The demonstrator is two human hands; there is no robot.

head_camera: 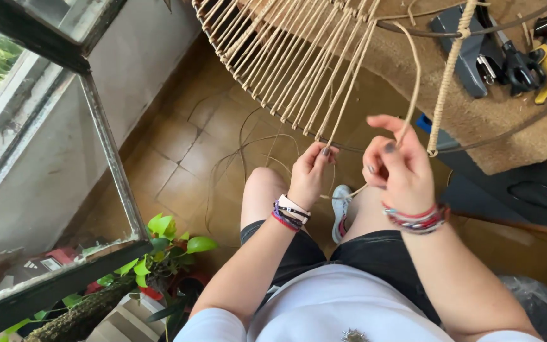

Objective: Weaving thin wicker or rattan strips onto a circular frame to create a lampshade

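A round wire frame (476, 28) wound with tan cord strands (299, 69) hangs over my lap. My left hand (311, 174) pinches the lower end of one strand against the frame's rim wire. My right hand (397, 164) holds a loose tan cord (414, 76) that loops up and over toward the frame. A wrapped vertical spoke (447, 82) stands just right of that hand. Loose cord trails down between my knees to the floor (248, 145).
A table (476, 126) with a brown mat carries pliers with yellow handles (542, 63) and a grey tool (463, 50) at the upper right. A glass window panel (52, 177) stands at the left with a potted green plant (159, 253) below. Brown floor tiles lie underneath.
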